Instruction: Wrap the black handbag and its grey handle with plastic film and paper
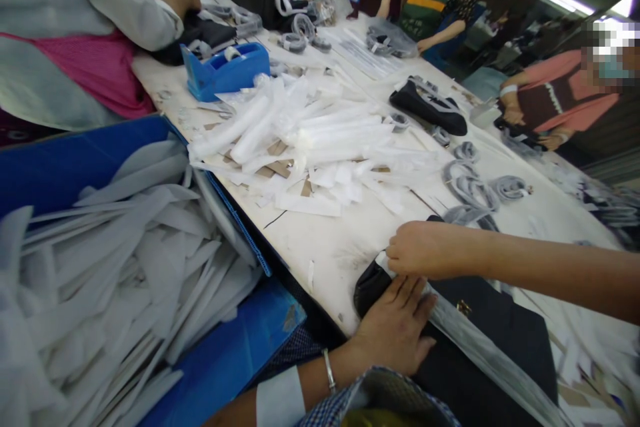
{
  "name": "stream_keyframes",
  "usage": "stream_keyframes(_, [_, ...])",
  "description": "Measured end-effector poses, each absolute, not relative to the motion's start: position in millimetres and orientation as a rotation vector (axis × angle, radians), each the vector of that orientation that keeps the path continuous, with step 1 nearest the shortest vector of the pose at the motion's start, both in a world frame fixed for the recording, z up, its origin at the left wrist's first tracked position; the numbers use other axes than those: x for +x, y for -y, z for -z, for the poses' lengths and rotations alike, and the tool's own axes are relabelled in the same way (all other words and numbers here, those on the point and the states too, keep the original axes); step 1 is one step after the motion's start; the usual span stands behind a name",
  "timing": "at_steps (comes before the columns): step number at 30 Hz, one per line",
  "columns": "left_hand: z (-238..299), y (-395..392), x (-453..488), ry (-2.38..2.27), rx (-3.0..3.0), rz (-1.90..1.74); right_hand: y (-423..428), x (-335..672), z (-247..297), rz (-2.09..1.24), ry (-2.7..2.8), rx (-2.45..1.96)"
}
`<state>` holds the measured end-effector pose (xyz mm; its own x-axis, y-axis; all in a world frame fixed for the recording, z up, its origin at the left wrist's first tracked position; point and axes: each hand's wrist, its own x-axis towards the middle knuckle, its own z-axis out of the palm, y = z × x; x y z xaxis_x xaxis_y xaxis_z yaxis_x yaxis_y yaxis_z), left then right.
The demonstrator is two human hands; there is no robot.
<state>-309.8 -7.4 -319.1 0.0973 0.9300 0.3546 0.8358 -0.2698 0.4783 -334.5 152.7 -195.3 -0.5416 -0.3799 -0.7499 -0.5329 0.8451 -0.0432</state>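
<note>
Black bag, long axis far left to near right; left hand flat, fingers extended, on its far-left end; right hand curled just beyond, hold hidden.

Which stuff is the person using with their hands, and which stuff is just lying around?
Seems in use:
- black bag, under both hands
- translucent strip across it
- left hand, spread over the bag
- right hand, fingers curled at its end

Lying about, untouched by these hands:
- blue tape dispenser
- pile of white strips
- white pieces in the bin
</note>
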Motion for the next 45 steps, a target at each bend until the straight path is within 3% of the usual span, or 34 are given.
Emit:
stream_keyframes(18, [319, 10, -312, -1.804, 2.205, -0.936, -148, -342, 201, -0.390, -2.195, -0.847])
stream_keyframes(27, [318, 12, -314, -1.796, 2.247, -0.945, -155, -346, 202, -0.269, -2.215, -0.782])
stream_keyframes(45, [320, 12, -312, -1.812, 2.401, -0.904, -148, -351, 204, -0.361, -2.200, -0.734])
